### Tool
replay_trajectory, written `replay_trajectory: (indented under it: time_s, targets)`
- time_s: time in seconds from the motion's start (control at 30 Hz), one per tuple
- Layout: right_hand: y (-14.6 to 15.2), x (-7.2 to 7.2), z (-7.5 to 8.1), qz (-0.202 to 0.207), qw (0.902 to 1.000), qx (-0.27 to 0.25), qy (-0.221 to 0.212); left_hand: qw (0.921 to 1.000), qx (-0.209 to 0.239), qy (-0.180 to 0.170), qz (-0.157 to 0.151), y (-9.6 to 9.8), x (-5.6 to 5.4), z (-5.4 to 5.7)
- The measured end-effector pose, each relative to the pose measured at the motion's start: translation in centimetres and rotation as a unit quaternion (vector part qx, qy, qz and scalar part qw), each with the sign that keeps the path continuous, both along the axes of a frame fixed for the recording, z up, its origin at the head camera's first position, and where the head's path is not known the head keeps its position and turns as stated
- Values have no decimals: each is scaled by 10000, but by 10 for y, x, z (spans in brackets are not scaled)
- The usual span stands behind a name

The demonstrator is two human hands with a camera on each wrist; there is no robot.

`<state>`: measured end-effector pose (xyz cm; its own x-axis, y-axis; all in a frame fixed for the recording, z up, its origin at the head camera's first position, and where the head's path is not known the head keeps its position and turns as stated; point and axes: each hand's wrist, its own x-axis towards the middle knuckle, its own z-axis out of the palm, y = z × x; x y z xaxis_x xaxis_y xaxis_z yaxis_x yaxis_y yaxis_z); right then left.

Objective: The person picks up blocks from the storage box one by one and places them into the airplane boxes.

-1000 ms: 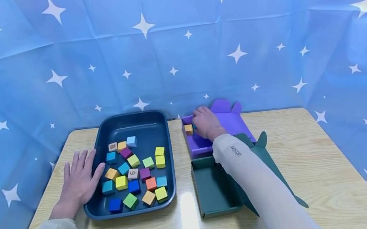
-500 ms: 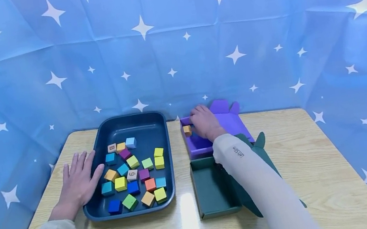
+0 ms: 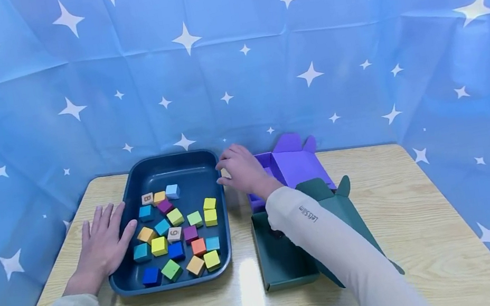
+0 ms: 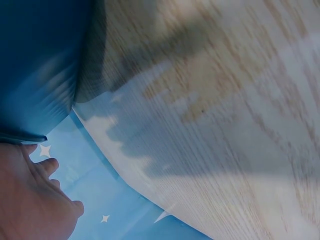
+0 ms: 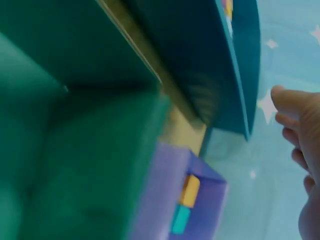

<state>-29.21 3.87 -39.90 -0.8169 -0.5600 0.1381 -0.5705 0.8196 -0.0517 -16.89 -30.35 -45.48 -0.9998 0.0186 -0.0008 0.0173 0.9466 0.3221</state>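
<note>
My left hand rests with spread fingers at the left rim of the dark blue tray. Several coloured cubes lie in that tray, among them a yellow cube and a light blue cube. Between the tray and the purple box, my right hand hangs with bent fingers and nothing in them, fingertips right at the tray's right rim. In the right wrist view, an orange block and a teal block sit side by side inside the purple box; the hand hides them in the head view.
A dark green box stands in front of the purple one, its lid folded out to the right under my right forearm. The purple lid lies open too. Behind the wooden table hangs a blue star-patterned cloth.
My right hand has come out of the purple box and moved left toward the tray, without a block in its fingers. The left hand stays at the rim.
</note>
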Motion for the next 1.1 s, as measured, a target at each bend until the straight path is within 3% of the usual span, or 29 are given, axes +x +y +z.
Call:
replay_trajectory:
  time_s: [0.2, 0.43, 0.63, 1.1]
  targets:
    - [-17, 14, -21, 15, 10000, 25, -94, 10000, 34, 5, 9, 0, -1, -1]
    - [-33, 19, -35, 277, 9977, 583, -183, 10000, 54, -24, 10, 0, -2, -1]
    - [-40, 18, -38, 135, 9957, 821, -417, 10000, 67, -14, 5, 0, -1, -1]
    - [-49, 15, -36, 107, 9920, 1142, -523, 10000, 71, -32, 11, -1, -1, -1]
